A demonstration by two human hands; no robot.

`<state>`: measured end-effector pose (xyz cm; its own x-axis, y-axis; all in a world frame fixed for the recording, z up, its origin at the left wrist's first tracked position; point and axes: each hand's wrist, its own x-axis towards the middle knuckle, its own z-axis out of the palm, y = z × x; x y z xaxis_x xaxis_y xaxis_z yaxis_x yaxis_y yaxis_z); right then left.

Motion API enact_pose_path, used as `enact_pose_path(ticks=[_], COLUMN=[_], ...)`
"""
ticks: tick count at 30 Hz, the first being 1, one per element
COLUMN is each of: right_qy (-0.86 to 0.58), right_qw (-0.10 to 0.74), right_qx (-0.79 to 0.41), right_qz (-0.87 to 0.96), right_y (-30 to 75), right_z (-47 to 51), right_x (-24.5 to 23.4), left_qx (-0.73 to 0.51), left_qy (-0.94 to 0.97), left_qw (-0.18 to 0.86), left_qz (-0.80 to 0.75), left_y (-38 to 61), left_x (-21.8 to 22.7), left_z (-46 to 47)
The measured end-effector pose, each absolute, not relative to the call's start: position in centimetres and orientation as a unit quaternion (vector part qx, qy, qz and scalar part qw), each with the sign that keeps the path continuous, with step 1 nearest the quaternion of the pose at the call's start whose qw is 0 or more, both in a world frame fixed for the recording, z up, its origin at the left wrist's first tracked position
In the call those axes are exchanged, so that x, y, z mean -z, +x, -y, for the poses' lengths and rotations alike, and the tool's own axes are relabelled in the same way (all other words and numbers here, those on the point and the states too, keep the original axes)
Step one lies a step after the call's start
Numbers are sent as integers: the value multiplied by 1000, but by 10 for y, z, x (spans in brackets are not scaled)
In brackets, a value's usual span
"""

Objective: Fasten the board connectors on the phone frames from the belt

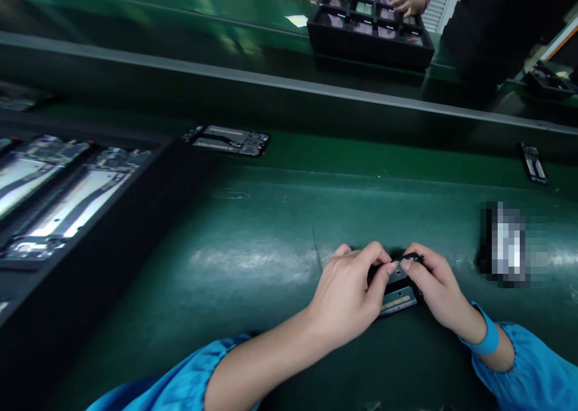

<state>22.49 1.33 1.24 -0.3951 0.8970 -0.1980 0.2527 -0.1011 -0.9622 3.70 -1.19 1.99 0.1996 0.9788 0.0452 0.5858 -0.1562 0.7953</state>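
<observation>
An opened phone frame (400, 299) with bare inner parts lies on the green bench in front of me. My left hand (354, 281) is closed over its left side, thumb and index finger pinched together near the top edge. Gripping the upper right corner is my right hand (436, 284), its thumb on the inner face and fingers behind the edge. Both thumb tips nearly meet. Whether a small part sits between them is hidden. My right wrist wears a blue band (485, 339).
A black tray (149, 218) holding several opened phones (85, 194) stands at left. Another opened phone (230, 140) lies behind it; one more (533, 163) is at far right. A blurred-out object (506, 245) sits right of my hands. Across the divider (271, 83), a person handles a compartmented black tray (370, 47).
</observation>
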Motion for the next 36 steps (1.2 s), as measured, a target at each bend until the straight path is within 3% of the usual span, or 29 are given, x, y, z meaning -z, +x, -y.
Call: enact_pose_path(ticks=[12,36], right_qy=[-492,-489], right_qw=[289,291], right_qx=[-515,-547], right_qz=[639,614], right_y=[223,224], right_z=[-10,-10], right_x=[-14,-12], left_qx=[-298,-303], left_qy=[702,705], left_qw=[334,325], left_qz=[-554,-552], left_y=[40,40], left_x=[-21,-18], left_z=[16,16])
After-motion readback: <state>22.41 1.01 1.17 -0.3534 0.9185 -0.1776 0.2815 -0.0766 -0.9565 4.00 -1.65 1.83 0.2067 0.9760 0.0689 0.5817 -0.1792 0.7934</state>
